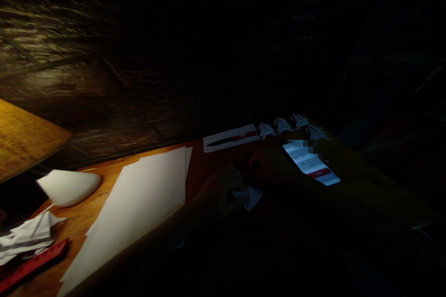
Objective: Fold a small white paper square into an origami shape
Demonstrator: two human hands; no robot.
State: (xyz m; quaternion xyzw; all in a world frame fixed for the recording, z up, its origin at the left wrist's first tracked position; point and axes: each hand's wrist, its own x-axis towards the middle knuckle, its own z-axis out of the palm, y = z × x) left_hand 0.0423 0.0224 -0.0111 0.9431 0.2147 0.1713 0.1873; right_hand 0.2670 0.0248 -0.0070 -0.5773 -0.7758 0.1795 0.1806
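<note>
In the dim middle of the table, my left hand (226,190) is closed on a small folded piece of white paper (255,196), pinching its left side between thumb and fingers. Just beyond and to the right of that paper is my right hand (266,167), its fingers curled in; deep shadow hides whether anything is in them. A stack of white paper sheets (153,190) lies to the left, partly under my left forearm. Past my hands, a knife with a red handle (244,136) rests on a white paper strip (211,144).
Several folded paper pieces (282,125) stand along the far right edge. A lit phone (313,164) lies right of my hands. At left are a white rounded object (71,188), crumpled paper (31,234) and a red strip-shaped object (35,267). A dark wall (139,79) rises behind.
</note>
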